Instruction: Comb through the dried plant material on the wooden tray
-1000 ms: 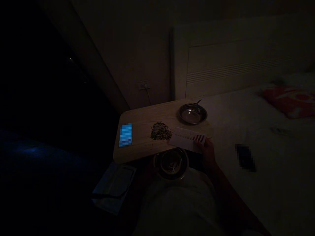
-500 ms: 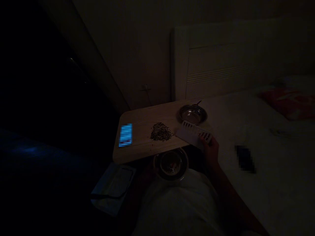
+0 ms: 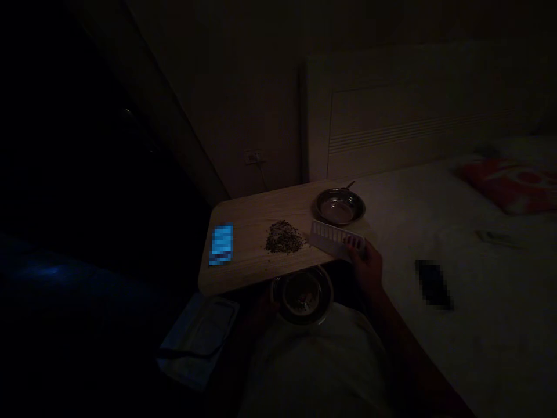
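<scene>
My right hand grips the right end of a slotted white plastic piece, a long block with a row of openings along it. Its left end is close beside a heap of small dark seed-like bits on a wooden table. Below the table's near edge, a metal bowl sits over my lap with some small bits inside. In deep shadow, my left hand holds the bowl's left rim; its fingers are hardly visible. A second metal bowl stands at the table's back right, a handle or utensil sticking out behind it.
A lit, blurred phone lies at the table's left. A pale bag with a dark strap is below left. To the right, a bed carries a dark blurred object and a red cloth or packet. A wall socket is behind.
My right hand has shifted the slotted white plastic piece slightly left and turned it, so its openings show more. The bowl in my left hand stays almost in place.
</scene>
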Demonstrator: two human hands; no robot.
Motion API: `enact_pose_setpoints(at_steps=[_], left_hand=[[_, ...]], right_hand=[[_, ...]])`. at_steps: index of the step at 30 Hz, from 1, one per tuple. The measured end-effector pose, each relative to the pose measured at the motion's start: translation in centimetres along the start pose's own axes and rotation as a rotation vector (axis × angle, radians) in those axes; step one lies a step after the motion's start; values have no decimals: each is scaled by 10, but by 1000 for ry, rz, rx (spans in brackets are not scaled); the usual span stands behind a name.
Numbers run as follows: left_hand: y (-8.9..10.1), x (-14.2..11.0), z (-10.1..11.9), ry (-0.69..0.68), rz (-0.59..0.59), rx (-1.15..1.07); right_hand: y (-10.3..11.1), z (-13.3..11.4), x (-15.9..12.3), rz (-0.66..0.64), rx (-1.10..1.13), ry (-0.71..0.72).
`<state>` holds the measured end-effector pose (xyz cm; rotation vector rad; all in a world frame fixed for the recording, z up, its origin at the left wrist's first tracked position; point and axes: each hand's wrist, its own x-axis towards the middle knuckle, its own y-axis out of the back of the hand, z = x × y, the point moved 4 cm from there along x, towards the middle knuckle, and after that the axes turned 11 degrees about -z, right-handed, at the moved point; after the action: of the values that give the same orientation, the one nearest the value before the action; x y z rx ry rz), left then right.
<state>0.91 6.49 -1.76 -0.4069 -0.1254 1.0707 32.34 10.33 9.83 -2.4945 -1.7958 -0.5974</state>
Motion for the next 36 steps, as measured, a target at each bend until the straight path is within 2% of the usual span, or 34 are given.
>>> enact_pose_setpoints(at_steps=[5,11,16,19,30,36], left_hand=[[10,-2,-7,16,31,50],[12,2,-16,41,9,-39],[12,3,-18,26,-9,-93],[10,5,-18,3,-29,-106],[10,-2,-10,10,5,80],[17,-1,-15,7,61,92]], right_hand=[[0,0,0,-5,-6,0],[-4,1,-2,-39,52,-18],[-2,-2,-2,-1,-10,-12],[-5,-4,-2,-52,-8,1],[-6,-9,-6,-80,16,-6],[-6,-3,-8,-94,52,-17]])
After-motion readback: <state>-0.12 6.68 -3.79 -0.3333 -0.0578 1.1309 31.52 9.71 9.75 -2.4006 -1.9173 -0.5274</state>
